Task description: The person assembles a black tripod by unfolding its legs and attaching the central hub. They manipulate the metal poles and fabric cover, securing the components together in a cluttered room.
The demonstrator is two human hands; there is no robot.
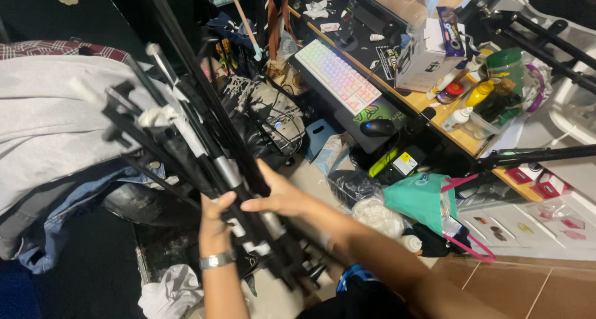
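Gripping a folded black stand (205, 151) from both sides, the two hands meet low in the middle of the view. The left hand (214, 223), a metal watch (217, 260) on its wrist, has its fingers curled round the bundle of black legs and silver tubes from the left. The right hand (282, 195) lies flat on the bundle's other side, its fingers pressed together and stretched along the tubes, the thumb pointing up.

The stand slants from the hands up toward the top left, its loose ends fanning out over a heap of grey cloth (49, 120) and blue denim (62, 213). Its lower end hangs just above a white rag (171, 291) on the floor.

Room is tight. Right of the hands lie a black bag (351, 185), a teal bag (419, 198) with pink handles and a tangle of cables (273, 117). Beyond them the worktop (447, 117) edge runs diagonally from top centre to the right, carrying a white keyboard (338, 77), a black mouse (377, 128), a white box (428, 55), bottles and a green-lidded jar (506, 64). Another black pole (534, 154) juts in from the right at worktop height, near the teal bag. The only bare floor is the brown tile (515, 288) at the bottom right corner.
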